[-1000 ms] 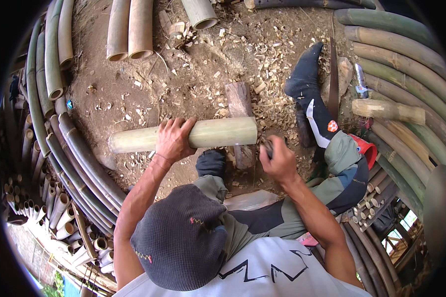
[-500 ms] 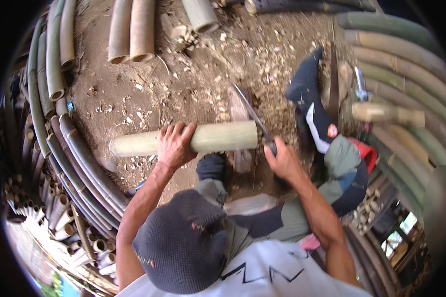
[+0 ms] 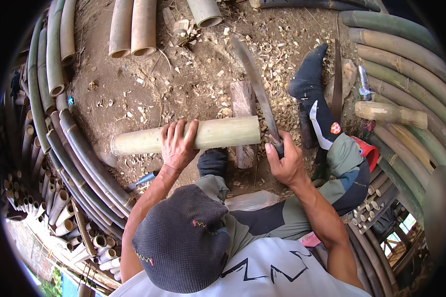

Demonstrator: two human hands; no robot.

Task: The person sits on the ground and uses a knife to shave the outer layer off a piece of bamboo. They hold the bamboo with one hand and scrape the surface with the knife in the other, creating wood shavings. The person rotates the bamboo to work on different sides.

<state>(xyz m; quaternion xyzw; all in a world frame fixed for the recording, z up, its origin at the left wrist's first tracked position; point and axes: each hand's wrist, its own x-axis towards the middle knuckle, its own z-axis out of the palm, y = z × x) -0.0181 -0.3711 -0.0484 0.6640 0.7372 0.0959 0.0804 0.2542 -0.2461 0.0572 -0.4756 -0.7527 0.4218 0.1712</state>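
A pale green bamboo section [image 3: 218, 133] lies crosswise in front of me, its right part over a short wooden block [image 3: 244, 96] on the ground. My left hand [image 3: 179, 144] is closed over the middle of the bamboo, fingers across its top. To the right of the bamboo's end, my right hand [image 3: 288, 161] grips the dark handle of a machete [image 3: 255, 81]. Its long blade points away from me and slightly left, with its broad side showing, apart from the bamboo as far as I can see.
Wood chips [image 3: 277, 49] litter the dirt floor. My dark-shod foot [image 3: 309, 74] stretches out right of the block. Bamboo poles [image 3: 391, 44] line the right side, dark poles [image 3: 86, 158] the left. A wooden mallet-like piece [image 3: 391, 114] lies at right; cut bamboo lengths [image 3: 143, 29] lie farther off.
The machete has come up and turned, so its blade now shows broad instead of thin. My right hand has shifted slightly right. The left hand and the bamboo stay nearly in place.
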